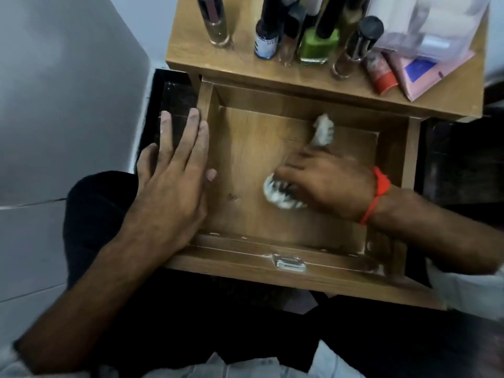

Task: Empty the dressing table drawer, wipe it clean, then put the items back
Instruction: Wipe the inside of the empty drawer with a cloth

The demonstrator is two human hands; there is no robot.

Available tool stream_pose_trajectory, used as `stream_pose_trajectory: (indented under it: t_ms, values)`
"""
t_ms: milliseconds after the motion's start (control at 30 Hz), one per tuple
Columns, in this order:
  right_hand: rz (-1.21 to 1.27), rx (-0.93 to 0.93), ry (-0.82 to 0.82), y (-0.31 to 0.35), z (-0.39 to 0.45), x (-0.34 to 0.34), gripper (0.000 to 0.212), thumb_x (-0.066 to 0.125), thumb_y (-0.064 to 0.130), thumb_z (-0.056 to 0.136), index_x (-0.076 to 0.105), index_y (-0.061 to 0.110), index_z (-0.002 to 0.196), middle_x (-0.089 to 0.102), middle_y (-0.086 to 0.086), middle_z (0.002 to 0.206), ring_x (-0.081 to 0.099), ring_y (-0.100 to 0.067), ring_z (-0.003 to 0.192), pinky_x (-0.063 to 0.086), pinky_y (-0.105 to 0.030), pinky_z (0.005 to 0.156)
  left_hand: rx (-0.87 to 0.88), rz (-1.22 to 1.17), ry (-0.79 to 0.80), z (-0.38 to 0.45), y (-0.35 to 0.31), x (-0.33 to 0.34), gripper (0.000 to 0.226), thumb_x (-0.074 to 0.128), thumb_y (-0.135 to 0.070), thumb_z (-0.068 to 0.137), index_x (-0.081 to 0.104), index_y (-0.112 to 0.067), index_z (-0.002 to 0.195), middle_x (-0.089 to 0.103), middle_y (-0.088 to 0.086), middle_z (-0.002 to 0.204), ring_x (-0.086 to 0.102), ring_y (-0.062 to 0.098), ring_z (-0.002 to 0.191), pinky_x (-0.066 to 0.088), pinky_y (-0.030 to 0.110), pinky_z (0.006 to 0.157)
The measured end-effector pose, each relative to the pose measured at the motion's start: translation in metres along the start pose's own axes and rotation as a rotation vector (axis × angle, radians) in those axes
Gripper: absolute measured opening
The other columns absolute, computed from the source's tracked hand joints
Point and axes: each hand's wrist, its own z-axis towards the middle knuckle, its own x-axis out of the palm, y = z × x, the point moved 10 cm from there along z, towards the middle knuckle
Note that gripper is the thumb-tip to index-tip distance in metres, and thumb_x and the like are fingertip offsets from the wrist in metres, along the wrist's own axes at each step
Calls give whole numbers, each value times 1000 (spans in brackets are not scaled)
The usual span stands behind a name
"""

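The wooden drawer (pixel 245 257) is pulled out of the dressing table (pixel 240 64) and holds nothing but a crumpled white cloth (pixel 281 195). My right hand (pixel 327 181), blurred, lies on the cloth and presses it against the drawer floor; one end of the cloth sticks out beyond my fingers toward the back. My left hand (pixel 177 175) lies flat with straight fingers on the drawer's left wall, its thumb hanging inside the drawer. A metal handle (pixel 289 261) sits on the drawer's front edge.
On the tabletop stand several bottles, among them a green nail polish (pixel 317 46) and a blue-labelled bottle (pixel 266 42). An orange-capped tube (pixel 380 73), a pink packet (pixel 425 75) and a clear pouch (pixel 425 25) lie at the right. A grey wall is at the left.
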Motion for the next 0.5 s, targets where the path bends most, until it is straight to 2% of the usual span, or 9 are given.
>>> stream_pose_trajectory:
  t_ms: [100,167,233,333,367,400,433,467,500]
  values:
    - [-59,207,-9,-44,-23,-2,48,35,48,90,47,33,134,54,-8,131,55,-39,110,54,-52,84,-20,73,21,-4,-6,10,70,20,-42,106,-4,-9,163,-18,4,171,-25,32,155,15,63,121]
    - [-88,234,21,-39,-26,5,50,44,53,90,46,37,137,48,-10,137,50,-39,115,53,-55,84,23,85,23,-4,-13,10,70,22,-40,106,-2,-8,163,-16,6,172,-24,34,155,15,64,121]
    - [-51,158,30,-7,-13,16,48,56,45,89,48,37,136,44,-9,143,46,-37,121,52,-57,85,119,72,27,-5,-24,12,68,27,-36,107,1,-8,163,-13,5,172,-22,35,156,12,62,123]
    - [-7,-48,83,35,-3,29,39,57,27,92,54,31,131,45,-8,143,47,-33,119,53,-52,87,231,64,31,-8,-33,14,67,33,-30,106,7,-10,164,-9,3,173,-23,33,156,3,53,123]
    - [-27,-112,75,36,-11,32,37,58,25,90,59,28,127,50,-9,138,49,-32,117,52,-49,89,248,64,31,-8,-32,17,66,34,-29,105,9,-10,164,-7,4,173,-22,34,156,3,53,123]
    - [-63,-88,112,25,-20,32,32,58,27,89,64,26,121,57,-10,128,53,-31,116,51,-44,94,253,58,37,-6,-32,18,66,35,-27,104,11,-10,163,-6,5,173,-22,34,156,5,55,123]
    - [-100,-33,194,5,-34,38,30,55,39,90,68,24,112,63,-10,111,57,-31,116,49,-41,98,247,46,43,-5,-30,19,67,37,-26,104,12,-10,163,-5,5,173,-23,33,156,7,56,122]
    - [-110,-69,286,-3,-47,33,43,49,56,90,72,23,104,65,-9,94,61,-30,116,49,-40,99,250,36,43,-4,-29,20,68,38,-26,102,12,-10,163,-4,6,173,-24,31,155,6,57,122]
    - [6,-34,273,-12,-48,9,50,49,65,87,73,24,100,67,-9,91,64,-26,115,50,-39,100,247,30,38,-4,-28,21,69,39,-25,101,12,-11,163,-4,6,173,-27,28,155,5,57,122]
